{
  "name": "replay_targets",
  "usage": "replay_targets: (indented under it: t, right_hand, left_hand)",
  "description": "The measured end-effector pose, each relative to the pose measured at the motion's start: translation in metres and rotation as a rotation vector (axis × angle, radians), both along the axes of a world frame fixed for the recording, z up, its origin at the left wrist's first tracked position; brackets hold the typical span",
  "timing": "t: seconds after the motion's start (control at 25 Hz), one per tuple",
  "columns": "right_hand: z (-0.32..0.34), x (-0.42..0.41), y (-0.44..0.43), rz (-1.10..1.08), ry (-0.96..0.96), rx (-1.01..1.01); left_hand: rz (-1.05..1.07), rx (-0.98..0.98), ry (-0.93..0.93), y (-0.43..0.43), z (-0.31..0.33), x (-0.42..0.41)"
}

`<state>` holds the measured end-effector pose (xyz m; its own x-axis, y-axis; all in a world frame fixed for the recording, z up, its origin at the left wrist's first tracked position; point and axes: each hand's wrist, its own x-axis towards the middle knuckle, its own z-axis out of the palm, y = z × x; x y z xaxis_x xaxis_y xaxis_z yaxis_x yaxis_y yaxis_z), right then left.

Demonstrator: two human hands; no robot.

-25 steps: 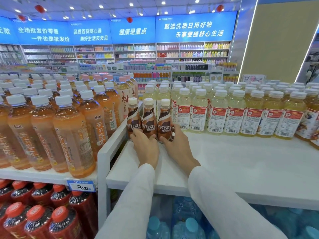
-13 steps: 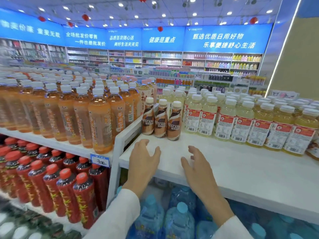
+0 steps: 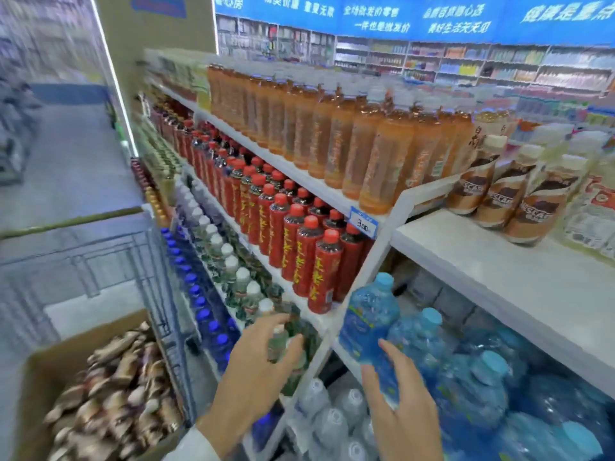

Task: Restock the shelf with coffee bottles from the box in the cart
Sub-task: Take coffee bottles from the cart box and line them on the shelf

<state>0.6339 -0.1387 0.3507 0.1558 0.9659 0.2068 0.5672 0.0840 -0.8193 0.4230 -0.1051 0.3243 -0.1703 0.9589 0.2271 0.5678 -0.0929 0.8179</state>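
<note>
Three coffee bottles (image 3: 504, 194) stand in a row at the left end of the white shelf (image 3: 482, 261).

- Left of the row, past a white divider: packed orange tea bottles (image 3: 366, 144).
- Right of the row: pale bottles, blurred.
- Below-left of the row: a price tag (image 3: 363, 224) and red-capped bottles (image 3: 299, 234).
- Below the row: blue water jugs (image 3: 369, 321).
- Far below-left of the row: a cardboard box (image 3: 36, 394) in the wire cart (image 3: 100, 261), heaped with more coffee bottles, blurred.

The cart's wire side stands between the box and the hands. The left hand (image 3: 256, 371) is empty, fingers loosely spread, in front of green-labelled bottles (image 3: 286, 327). The right hand (image 3: 402, 404) is also empty, fingers spread before a jug. I cannot tell whether it touches the jug.
</note>
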Motion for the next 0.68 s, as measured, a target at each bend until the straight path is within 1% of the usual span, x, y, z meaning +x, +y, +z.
replay_targets:
  t: [0.04,0.16,0.24,0.28,0.4,0.52,0.68]
  right_hand:
    - [-0.013,-0.018,0.0,0.043,0.002,-0.054]
    - [-0.046,-0.069,0.004,0.179,0.014,-0.18]
    - [-0.063,-0.108,0.006,0.308,-0.03,-0.297]
    - [-0.071,-0.127,0.007,0.35,-0.051,-0.315]
    - [-0.095,-0.188,0.011,0.353,-0.06,-0.367]
    - [-0.115,-0.25,0.019,0.383,-0.066,-0.442]
    - [-0.145,-0.323,0.031,0.463,-0.157,-0.574]
  left_hand:
    - [0.045,-0.06,0.005,-0.012,-0.014,-0.019]
    - [0.194,-0.161,0.028,-0.046,-0.058,-0.074]
    - [0.282,-0.269,0.024,-0.068,-0.084,-0.115]
    - [0.319,-0.319,0.004,-0.077,-0.095,-0.135]
    - [0.439,-0.421,-0.109,-0.096,-0.131,-0.2]
    - [0.514,-0.549,-0.175,-0.109,-0.159,-0.256]
    - [0.608,-0.654,-0.25,-0.113,-0.193,-0.318]
